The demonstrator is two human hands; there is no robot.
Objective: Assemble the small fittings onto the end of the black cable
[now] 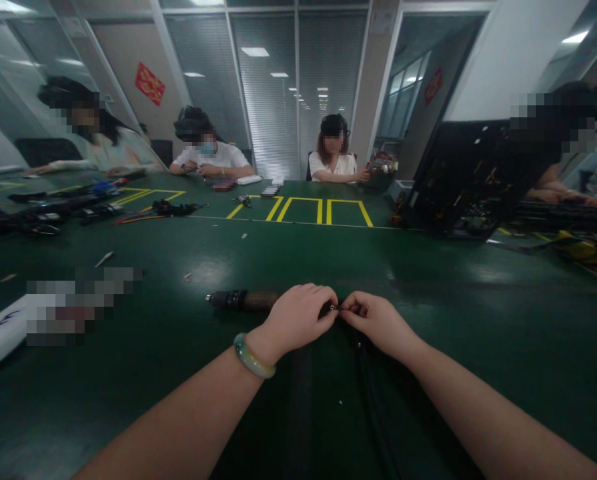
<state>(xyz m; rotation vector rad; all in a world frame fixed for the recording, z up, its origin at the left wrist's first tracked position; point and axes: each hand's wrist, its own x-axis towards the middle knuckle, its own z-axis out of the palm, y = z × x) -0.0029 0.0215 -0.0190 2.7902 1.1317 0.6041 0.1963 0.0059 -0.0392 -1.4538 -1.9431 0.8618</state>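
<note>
A dark cylindrical tool [261, 301] with a ringed collar and a small metal tip lies across the table, tip to the left; it resembles an electric screwdriver. My left hand [298, 313], with a jade-coloured bangle [253, 359] on the wrist, is curled over its right end. A small brass-coloured piece [333, 307] shows by my left fingertips. Almost touching them, my right hand [378, 323] is closed in a pinch; what lies between its fingertips is too small to name. A black cable [371, 393] runs from beneath my right hand toward the near table edge.
On the left lies a white case [3, 333], partly pixelated. Cables and dark parts [173, 208] lie farther back. Yellow tape outlines [301, 200] mark the green table [288, 250]. A large black panel [458, 173] stands at right. Several people sit around the table.
</note>
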